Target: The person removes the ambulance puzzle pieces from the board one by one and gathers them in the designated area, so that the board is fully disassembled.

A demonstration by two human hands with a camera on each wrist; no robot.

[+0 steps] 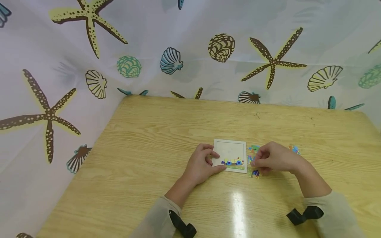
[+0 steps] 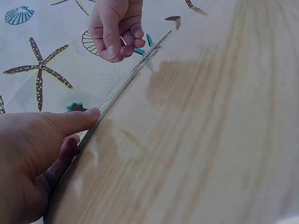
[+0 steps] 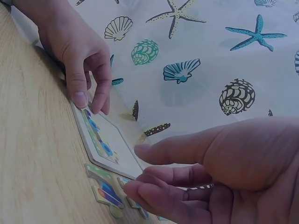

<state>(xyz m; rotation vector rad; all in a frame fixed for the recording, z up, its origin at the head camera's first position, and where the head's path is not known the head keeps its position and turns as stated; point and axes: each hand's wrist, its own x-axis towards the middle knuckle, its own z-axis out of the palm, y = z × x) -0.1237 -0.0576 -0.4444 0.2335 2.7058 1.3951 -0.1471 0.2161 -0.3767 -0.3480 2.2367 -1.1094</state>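
Note:
A square puzzle board [image 1: 229, 148] with a pale frame lies on the table. Joined pieces [image 1: 233, 163] picturing a yellow vehicle with blue wheels fill its near strip. My left hand [image 1: 205, 164] holds the board's near left corner, thumb on the near edge and fingers at the left side. Just right of the board lie several loose jigsaw pieces [image 3: 107, 192]. Over them hovers my right hand [image 1: 275, 158], fingers bent loosely. In the right wrist view a gap shows between its thumb and fingertips, with no piece visible there. Part of the loose pieces is hidden behind this hand.
Beyond the right hand, another colourful piece or pieces [image 1: 294, 149] lie on the wooden table [image 1: 148, 142]. A white cloth [image 1: 196, 79] printed with starfish and shells hangs along the table's back and left sides. Black straps [image 1: 306, 215] sit on both sleeves.

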